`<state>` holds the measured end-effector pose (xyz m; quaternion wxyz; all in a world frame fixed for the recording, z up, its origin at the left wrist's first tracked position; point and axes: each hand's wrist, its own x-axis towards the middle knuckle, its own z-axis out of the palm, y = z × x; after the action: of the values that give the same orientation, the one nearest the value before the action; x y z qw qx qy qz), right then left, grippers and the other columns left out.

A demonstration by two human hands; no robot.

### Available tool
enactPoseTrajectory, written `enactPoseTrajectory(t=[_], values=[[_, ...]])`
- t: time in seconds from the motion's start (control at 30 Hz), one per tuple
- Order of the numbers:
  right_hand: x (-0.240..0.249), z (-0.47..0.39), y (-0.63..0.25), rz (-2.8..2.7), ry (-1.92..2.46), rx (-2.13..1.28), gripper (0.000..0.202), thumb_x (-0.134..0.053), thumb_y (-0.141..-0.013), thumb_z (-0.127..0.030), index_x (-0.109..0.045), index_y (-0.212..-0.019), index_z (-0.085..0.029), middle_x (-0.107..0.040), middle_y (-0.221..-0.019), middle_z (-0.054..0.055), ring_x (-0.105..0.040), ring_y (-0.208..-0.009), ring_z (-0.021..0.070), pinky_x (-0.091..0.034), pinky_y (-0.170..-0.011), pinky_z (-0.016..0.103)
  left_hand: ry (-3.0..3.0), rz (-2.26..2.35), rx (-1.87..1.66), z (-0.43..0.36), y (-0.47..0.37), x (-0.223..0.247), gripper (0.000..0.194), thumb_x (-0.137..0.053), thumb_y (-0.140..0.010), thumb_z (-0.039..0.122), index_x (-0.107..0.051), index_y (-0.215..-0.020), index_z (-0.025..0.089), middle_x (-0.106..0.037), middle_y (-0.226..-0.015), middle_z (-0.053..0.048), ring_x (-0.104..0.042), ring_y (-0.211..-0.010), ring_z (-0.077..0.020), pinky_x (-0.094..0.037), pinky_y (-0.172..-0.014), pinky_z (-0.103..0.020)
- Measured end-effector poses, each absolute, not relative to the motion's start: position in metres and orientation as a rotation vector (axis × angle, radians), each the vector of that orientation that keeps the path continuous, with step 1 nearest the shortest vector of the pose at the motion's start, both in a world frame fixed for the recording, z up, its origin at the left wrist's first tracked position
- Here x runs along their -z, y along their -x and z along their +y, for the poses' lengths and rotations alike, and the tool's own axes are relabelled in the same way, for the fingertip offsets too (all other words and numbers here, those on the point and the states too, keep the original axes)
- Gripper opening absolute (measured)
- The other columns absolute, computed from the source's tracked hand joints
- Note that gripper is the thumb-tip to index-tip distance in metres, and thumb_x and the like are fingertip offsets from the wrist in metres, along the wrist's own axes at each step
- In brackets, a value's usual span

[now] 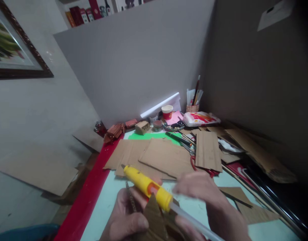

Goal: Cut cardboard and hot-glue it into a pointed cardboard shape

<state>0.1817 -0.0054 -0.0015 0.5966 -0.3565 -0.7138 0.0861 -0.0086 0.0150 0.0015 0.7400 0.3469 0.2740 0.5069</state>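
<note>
Left hand has a brown cardboard piece pinched at the thumb, right in front of the yellow glue gun, so I can't see its grip. Gun slants far-left to near-right, back end nearer the right hand. That one's curled but blurry, can't tell if it's gripping. Past the nozzle: cardboard sheets, then a paper cup.

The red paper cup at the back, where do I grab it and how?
I'd pinch the red paper cup by its sides, just under the pale rim, coming down from above. It stands upright and looks wider at the top, so that part should sit well between your fingers. The lidded jar crowds its front.
</note>
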Motion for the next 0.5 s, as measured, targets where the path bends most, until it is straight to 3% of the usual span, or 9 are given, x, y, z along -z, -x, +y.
enactPoseTrajectory(t=[0.1,0.23,0.33,0.4,0.5], values=[[0.006,0.003,-0.174,-1.691,0.978,-0.440,0.043,-0.062,-0.097,-0.034,-0.048,-0.137,-0.026,-0.068,-0.125,0.010,-0.066,-0.112,0.0259,-0.054,-0.096,0.036,-0.759,0.563,-1.097,0.020,0.011,0.000,0.020,-0.093,-0.061,0.025,-0.077,-0.072,0.020,-0.078,-0.094,-0.004,-0.073,-0.088,-0.0237,-0.055,-0.085,-0.036],[-0.004,0.007,-0.171,-1.746,0.985,-1.010,0.029,-0.054,-0.101,-0.035,-0.056,-0.128,-0.024,-0.073,-0.106,0.003,-0.072,-0.096,0.0189,-0.056,-0.083,0.025,-0.751,0.513,-1.074,0.024,0.014,0.000,0.018,-0.091,-0.065,0.023,-0.076,-0.075,0.020,-0.073,-0.072,-0.002,-0.071,-0.080,-0.0202,-0.055,-0.079,-0.030],[-0.014,0.005,-0.171,-1.669,1.070,-1.012,0.031,-0.049,-0.104,-0.044,-0.061,-0.123,-0.023,-0.069,-0.086,0.001,-0.069,-0.087,0.0193,-0.056,-0.081,0.026,-0.732,0.480,-1.046,0.026,0.016,0.000,0.020,-0.091,-0.067,0.025,-0.074,-0.076,0.018,-0.073,-0.071,-0.002,-0.067,-0.068,-0.0140,-0.050,-0.064,-0.021],[-0.015,0.005,-0.170,-1.640,1.129,-1.017,0.034,-0.047,-0.104,-0.048,-0.065,-0.118,-0.023,-0.064,-0.075,0.000,-0.064,-0.069,0.0176,-0.054,-0.066,0.025,-0.726,0.477,-1.016,0.027,0.017,0.000,0.024,-0.092,-0.066,0.026,-0.071,-0.074,0.017,-0.074,-0.073,-0.004,-0.065,-0.064,-0.0121,-0.046,-0.058,-0.018],[-0.011,0.008,-0.171,-1.546,1.185,-1.030,0.035,-0.064,-0.093,-0.051,-0.070,-0.111,-0.022,-0.065,-0.075,0.000,-0.062,-0.065,0.0176,-0.053,-0.060,0.025,-0.743,0.466,-0.976,0.028,0.018,0.001,0.026,-0.092,-0.065,0.027,-0.070,-0.072,0.016,-0.077,-0.074,-0.006,-0.069,-0.070,-0.0143,-0.050,-0.066,-0.019]])
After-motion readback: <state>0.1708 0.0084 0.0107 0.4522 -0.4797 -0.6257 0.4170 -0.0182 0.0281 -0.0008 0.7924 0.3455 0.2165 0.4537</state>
